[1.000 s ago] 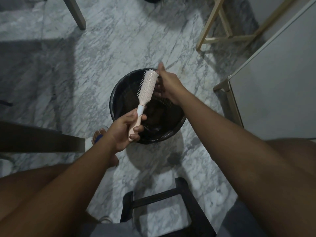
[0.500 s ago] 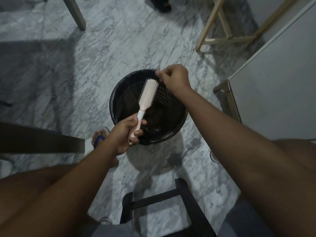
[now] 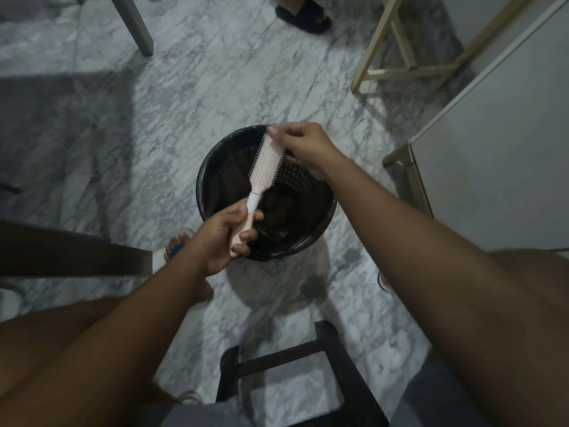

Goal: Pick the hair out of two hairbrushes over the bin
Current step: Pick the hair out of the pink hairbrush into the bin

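Observation:
A pale pink hairbrush (image 3: 265, 164) with a white collar is held over the round black bin (image 3: 207, 177), bristles facing up and to the left. My left hand (image 3: 224, 235) grips its handle above the bin's near rim. My right hand (image 3: 303, 145) is at the brush's far tip, thumb and fingers pinched together at the bristles; any hair between them is too fine to make out. A dark clump lies at the bottom of the bin. A second hairbrush is not in sight.
Marble floor all around. A white cabinet (image 3: 498, 155) stands at the right, a pale wooden frame (image 3: 397, 69) behind it, a black stool (image 3: 335, 352) near me, a dark bench edge (image 3: 70, 251) at the left. A black slipper (image 3: 303, 13) lies at the far top. My foot (image 3: 175, 245) rests beside the bin.
My right hand has come back from above the bin's far rim to the brush tip, fingers pinched at the bristles. The brush has tilted slightly; my left hand keeps its grip.

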Motion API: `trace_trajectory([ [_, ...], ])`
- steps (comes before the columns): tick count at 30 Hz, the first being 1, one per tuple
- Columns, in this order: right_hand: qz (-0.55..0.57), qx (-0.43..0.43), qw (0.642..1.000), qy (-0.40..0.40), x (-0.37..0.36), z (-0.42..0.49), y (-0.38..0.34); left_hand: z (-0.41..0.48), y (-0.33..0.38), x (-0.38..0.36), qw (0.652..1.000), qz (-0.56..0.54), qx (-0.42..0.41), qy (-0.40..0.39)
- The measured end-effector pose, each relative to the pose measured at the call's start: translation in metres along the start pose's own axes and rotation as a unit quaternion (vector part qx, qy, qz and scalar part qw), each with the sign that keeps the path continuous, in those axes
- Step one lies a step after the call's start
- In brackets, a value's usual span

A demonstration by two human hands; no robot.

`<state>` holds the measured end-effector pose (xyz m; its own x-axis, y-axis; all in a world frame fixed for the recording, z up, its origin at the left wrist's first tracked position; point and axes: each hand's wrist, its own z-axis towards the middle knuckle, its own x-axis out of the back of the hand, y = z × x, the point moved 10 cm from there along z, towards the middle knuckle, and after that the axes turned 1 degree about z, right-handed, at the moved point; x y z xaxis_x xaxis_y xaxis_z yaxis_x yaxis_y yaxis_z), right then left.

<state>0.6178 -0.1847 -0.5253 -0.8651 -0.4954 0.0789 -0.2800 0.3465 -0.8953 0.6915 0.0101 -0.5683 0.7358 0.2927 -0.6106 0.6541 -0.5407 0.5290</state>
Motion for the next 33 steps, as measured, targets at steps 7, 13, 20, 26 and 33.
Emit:
trace_trajectory([
  [7,-0.176,0.082,0.972,0.132,0.017,0.001,-0.026,0.004,-0.005,0.002,0.999,0.011,0.000,0.040],
  [13,0.249,-0.060,0.960,0.117,0.020,-0.001,-0.005,0.004,-0.008,0.002,0.999,-0.009,-0.001,0.052],
  [20,-0.085,-0.001,0.994,0.073,0.006,-0.016,0.027,0.003,0.004,0.001,0.997,-0.057,-0.028,0.040],
  [26,-0.077,0.044,0.995,0.040,-0.014,-0.024,0.018,0.006,0.005,0.010,0.996,-0.016,-0.037,0.075],
  [33,-0.119,0.103,0.979,0.129,0.006,-0.026,-0.013,0.008,-0.001,0.019,0.991,-0.047,-0.034,0.123],
])
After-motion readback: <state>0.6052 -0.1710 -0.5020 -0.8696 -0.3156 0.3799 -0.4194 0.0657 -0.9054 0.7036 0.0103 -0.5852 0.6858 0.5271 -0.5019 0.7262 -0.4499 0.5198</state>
